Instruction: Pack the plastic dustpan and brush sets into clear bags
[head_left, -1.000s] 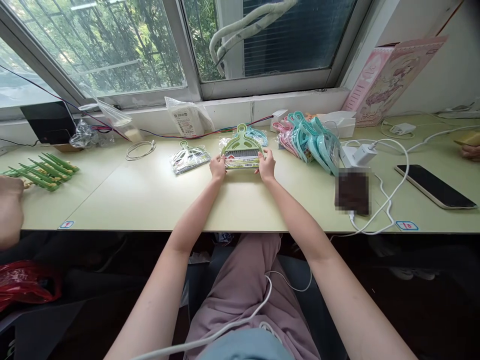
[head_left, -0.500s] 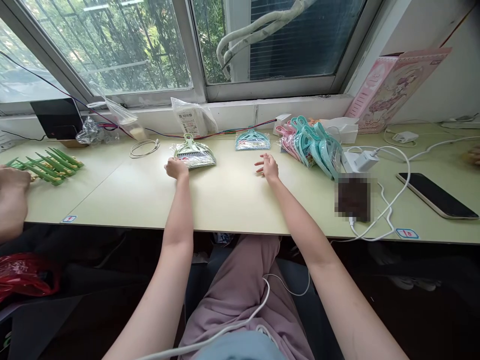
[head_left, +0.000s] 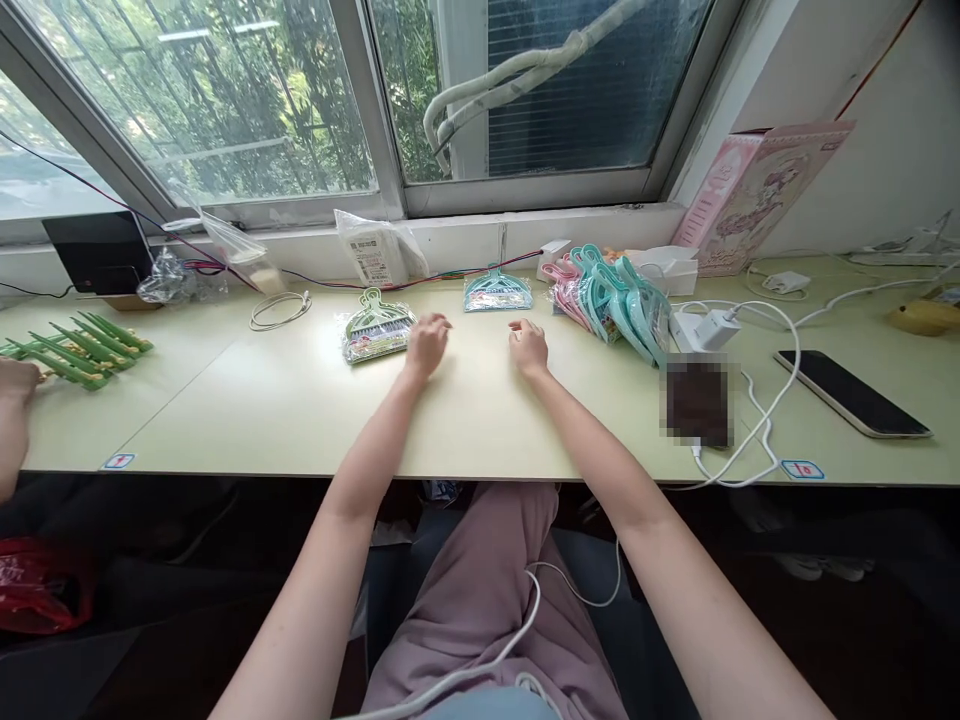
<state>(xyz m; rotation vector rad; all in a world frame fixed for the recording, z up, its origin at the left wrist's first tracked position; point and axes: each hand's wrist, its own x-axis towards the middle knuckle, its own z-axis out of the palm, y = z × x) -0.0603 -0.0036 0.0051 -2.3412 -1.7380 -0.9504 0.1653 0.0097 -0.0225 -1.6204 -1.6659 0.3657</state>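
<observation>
Dustpans (head_left: 377,332) of clear-wrapped, pale-green plastic lie beside the left hand (head_left: 428,344); it and the right hand (head_left: 529,347) have loose, empty grips.

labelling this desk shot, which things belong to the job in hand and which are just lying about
Likely the job:
- green wrapped dustpan sets, by the left hand
- blue wrapped dustpan set
- pink and teal wrapped pile

Apparently just lying about:
- phone
- white charger
- pink box

Looks like a shared, office-like workroom: long worktable (head_left: 285,420) under sliding window (head_left: 255,110), labels (head_left: 802,470) along front edge, another person's arm (head_left: 11,440) at left.
</observation>
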